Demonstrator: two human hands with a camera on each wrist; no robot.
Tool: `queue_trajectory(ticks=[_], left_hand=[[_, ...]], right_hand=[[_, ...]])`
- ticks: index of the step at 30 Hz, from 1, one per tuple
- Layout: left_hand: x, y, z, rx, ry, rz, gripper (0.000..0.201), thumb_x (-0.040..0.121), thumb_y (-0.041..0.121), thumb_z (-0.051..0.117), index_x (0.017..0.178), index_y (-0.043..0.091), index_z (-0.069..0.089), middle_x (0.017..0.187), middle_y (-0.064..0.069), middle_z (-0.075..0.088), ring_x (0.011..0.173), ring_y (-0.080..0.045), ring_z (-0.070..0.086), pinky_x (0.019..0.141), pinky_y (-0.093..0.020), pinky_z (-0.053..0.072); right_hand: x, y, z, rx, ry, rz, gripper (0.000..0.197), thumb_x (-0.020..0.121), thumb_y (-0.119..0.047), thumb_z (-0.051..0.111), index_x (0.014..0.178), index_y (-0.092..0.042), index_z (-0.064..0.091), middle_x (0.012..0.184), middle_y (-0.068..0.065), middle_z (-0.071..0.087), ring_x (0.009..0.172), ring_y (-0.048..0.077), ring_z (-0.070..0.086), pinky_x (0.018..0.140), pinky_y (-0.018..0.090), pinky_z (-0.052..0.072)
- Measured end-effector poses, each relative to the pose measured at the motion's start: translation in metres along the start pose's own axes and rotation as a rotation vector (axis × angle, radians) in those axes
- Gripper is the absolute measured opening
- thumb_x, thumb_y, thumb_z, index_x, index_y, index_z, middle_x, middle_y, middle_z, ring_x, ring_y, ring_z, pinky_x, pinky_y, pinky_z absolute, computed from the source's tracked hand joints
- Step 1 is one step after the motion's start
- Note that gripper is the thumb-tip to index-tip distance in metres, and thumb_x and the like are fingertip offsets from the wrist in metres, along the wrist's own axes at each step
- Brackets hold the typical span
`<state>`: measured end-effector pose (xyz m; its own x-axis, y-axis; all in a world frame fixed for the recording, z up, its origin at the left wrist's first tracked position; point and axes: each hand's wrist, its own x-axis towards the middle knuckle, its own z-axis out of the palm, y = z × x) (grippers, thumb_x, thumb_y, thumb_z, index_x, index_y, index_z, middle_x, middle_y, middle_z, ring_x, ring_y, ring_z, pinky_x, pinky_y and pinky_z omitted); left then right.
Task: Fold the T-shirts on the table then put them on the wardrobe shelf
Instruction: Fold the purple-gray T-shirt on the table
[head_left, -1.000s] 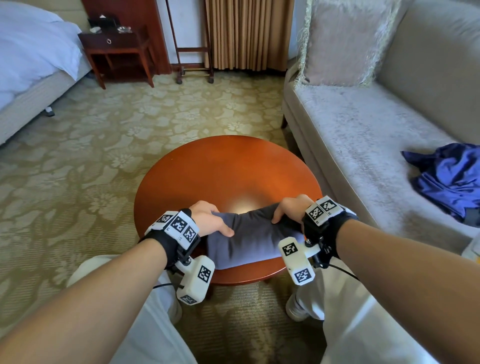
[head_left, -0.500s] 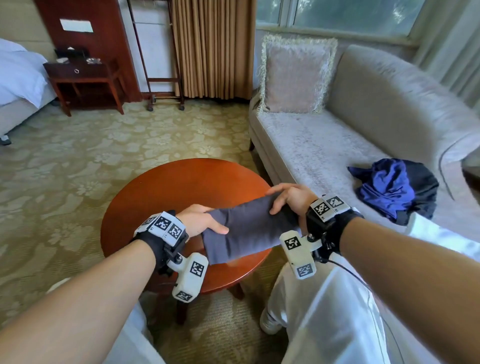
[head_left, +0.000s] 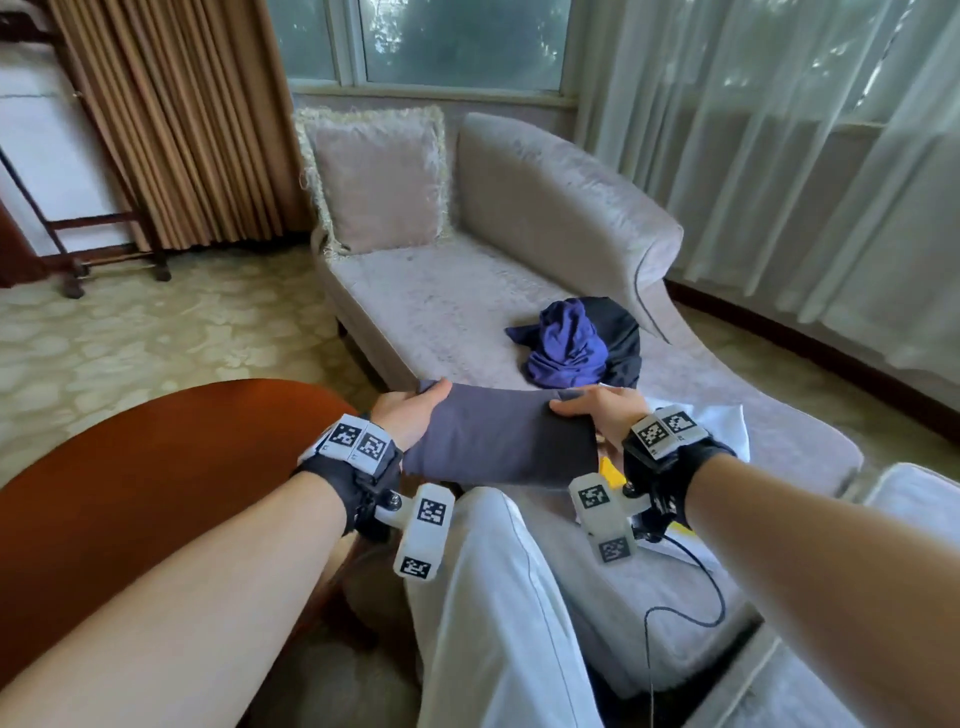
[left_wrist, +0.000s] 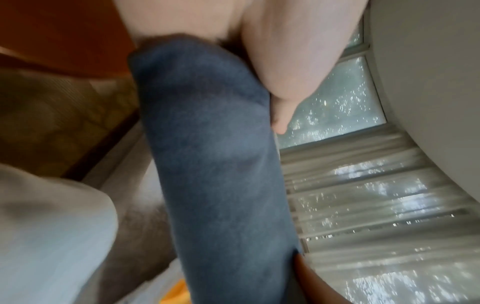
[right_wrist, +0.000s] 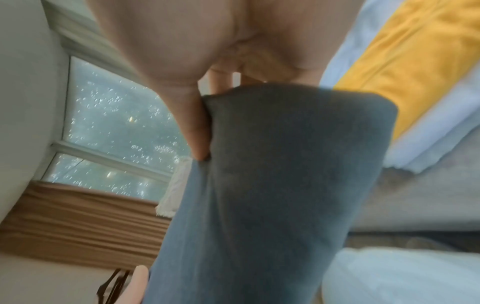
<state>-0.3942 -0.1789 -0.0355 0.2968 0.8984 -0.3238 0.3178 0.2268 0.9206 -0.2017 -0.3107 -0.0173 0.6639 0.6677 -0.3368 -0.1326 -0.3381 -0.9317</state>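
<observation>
Here the folded grey T-shirt (head_left: 498, 441) sits at the centre of the head view, held in the air between both hands, clear of the round wooden table (head_left: 156, 467) that fills the lower left of the frame. The left hand (head_left: 410, 415) grips the shirt's left end, thumb lying along the top edge and the fingers hidden beneath the cloth. The right hand (head_left: 602, 410) pinches the right end, thumb on top and fingers tucked under. In the left wrist view the shirt (left_wrist: 215, 164) runs down the middle of the frame as a long grey band with the thumb (left_wrist: 283, 115) pressed against its right side. In the right wrist view the shirt (right_wrist: 272, 185) fills the centre and the thumb (right_wrist: 194, 133) clamps its left edge; both wrist pictures are blurred.

Above the shirt, right of centre in the head view, a crumpled blue and black garment (head_left: 576, 343) lies on the seat of the pale chaise sofa (head_left: 447, 306). A fringed cushion (head_left: 379, 182) leans at the sofa's far end in the upper middle. White and yellow cloth (head_left: 722, 426) shows just right of the right hand. Brown curtains (head_left: 171, 119) hang at the upper left.

No brand, label or readable writing shows anywhere; the wrist bands (head_left: 358, 441) carry only black-and-white square marker patterns.
</observation>
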Motion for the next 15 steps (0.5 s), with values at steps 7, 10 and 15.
queue_trajectory(ticks=[7, 10, 15], left_hand=[[0.014, 0.027, 0.121, -0.015, -0.228, 0.029, 0.059, 0.045, 0.064, 0.079, 0.082, 0.019, 0.071, 0.091, -0.006, 0.074, 0.086, -0.026, 0.071, 0.088, -0.045, 0.057], [0.019, 0.037, 0.165, -0.055, -0.303, 0.001, 0.063, 0.038, 0.056, 0.086, 0.085, 0.015, 0.074, 0.089, -0.009, 0.076, 0.084, -0.029, 0.073, 0.086, -0.05, 0.057], [0.04, 0.049, 0.226, -0.077, -0.321, -0.002, 0.065, 0.04, 0.049, 0.085, 0.091, 0.011, 0.074, 0.091, -0.01, 0.076, 0.085, -0.029, 0.073, 0.086, -0.049, 0.057]], right_hand=[[0.027, 0.009, -0.112, -0.042, 0.259, 0.054, 0.014, 0.069, -0.012, 0.084, 0.078, -0.017, 0.075, 0.095, 0.013, 0.073, 0.095, 0.03, 0.067, 0.088, 0.044, 0.055], [0.04, 0.013, -0.15, -0.085, 0.337, 0.066, 0.015, 0.07, -0.019, 0.084, 0.082, -0.016, 0.074, 0.083, 0.008, 0.069, 0.086, 0.028, 0.067, 0.073, 0.036, 0.055], [0.073, 0.015, -0.19, -0.131, 0.436, 0.069, 0.03, 0.069, -0.023, 0.085, 0.095, -0.011, 0.075, 0.092, 0.011, 0.073, 0.089, 0.026, 0.069, 0.087, 0.038, 0.056]])
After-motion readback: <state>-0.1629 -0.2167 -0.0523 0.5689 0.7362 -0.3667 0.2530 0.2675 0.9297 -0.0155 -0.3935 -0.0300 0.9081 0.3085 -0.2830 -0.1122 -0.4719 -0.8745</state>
